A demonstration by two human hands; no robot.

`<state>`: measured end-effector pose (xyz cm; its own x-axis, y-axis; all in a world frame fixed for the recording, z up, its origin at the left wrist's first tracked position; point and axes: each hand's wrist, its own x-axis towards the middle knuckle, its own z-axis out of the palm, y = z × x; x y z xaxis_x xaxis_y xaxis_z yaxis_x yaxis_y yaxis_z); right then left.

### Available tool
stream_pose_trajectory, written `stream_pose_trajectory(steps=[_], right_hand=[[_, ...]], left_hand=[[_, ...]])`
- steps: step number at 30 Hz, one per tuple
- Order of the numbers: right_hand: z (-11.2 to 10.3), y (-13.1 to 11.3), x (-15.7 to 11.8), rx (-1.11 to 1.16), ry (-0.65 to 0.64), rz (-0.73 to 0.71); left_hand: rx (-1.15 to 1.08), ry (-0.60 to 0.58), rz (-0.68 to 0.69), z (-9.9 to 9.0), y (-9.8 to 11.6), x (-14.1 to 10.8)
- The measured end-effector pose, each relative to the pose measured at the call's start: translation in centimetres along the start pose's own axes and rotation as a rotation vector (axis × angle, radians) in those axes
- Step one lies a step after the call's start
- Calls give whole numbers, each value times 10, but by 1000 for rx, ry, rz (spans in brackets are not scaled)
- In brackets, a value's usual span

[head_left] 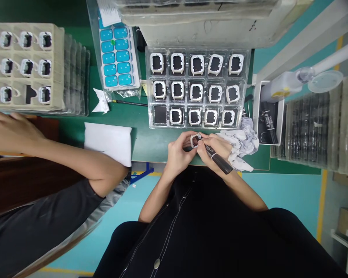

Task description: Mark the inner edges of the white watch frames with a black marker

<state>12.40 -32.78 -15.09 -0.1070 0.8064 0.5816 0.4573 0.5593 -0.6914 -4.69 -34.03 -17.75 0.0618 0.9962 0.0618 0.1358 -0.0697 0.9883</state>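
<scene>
My left hand is closed on a small white watch-case frame, pinched between thumb and fingers above the table's front edge. In my right hand is a black marker pen, its tip end against the frame and its butt slanting down to the right. My fingers hide part of the frame. Just beyond my hands lies a clear plastic tray with several similar white frames in its pockets; its front left pocket holds none. A crumpled white cloth lies beside my right hand.
At left, a co-worker's arm reaches toward a beige tray of parts. A bag of blue stickers, a folded white cloth and a thin brush lie on the green table. Right stands a white box with a bottle.
</scene>
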Motion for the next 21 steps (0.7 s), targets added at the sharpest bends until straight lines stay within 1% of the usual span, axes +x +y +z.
stream_pose_trajectory(steps=[7,13,18,21], right_hand=[[-4,-1,2,-22,-17,11],[-3,-1,2,-3,15,29],[-2,2,-1,-24,2,73],[-1,4,-3,-17,17,74]], left_hand=[[-15,-1,-15,1,1,0],[-29,-20,1,-1,2,0],[24,-25,-8,-1,3,-1],[36,-22,-2,-1,2,-2]])
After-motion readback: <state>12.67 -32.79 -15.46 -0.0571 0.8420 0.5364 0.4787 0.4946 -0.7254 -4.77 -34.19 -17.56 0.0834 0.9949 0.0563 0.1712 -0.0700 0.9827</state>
